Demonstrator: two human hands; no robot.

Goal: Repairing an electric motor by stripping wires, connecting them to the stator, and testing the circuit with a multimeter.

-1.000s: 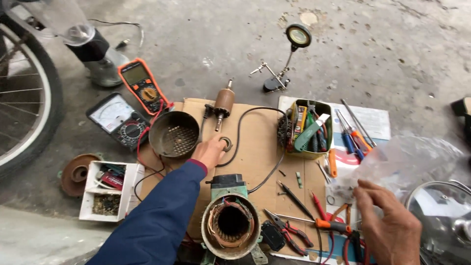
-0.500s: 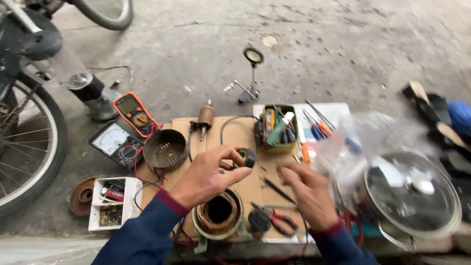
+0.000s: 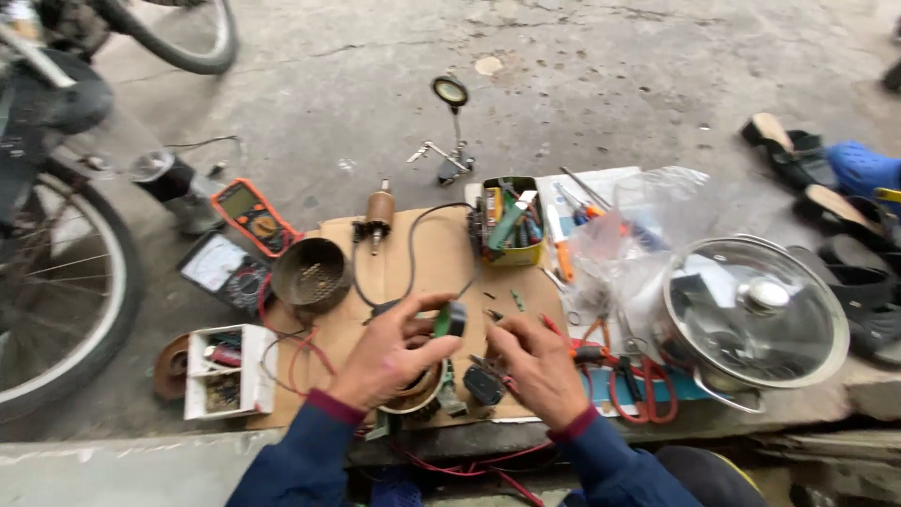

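Hands meet over a cardboard sheet (image 3: 427, 249) strewn with tools: the left hand (image 3: 389, 361) pinches a small black-and-green roll (image 3: 450, 320) between thumb and fingers, while the right hand (image 3: 537, 361) hovers just beside it, fingers curled and empty. Held so lightly, the roll could slip and drop onto the motor winding (image 3: 419, 388) beneath.

A small round black-and-green part (image 3: 450, 320) is sitting just below the centre of the frame, pinched upright at the fingertips. Beneath it, low in the frame, a round motor stator (image 3: 418, 390) is lying partly hidden.
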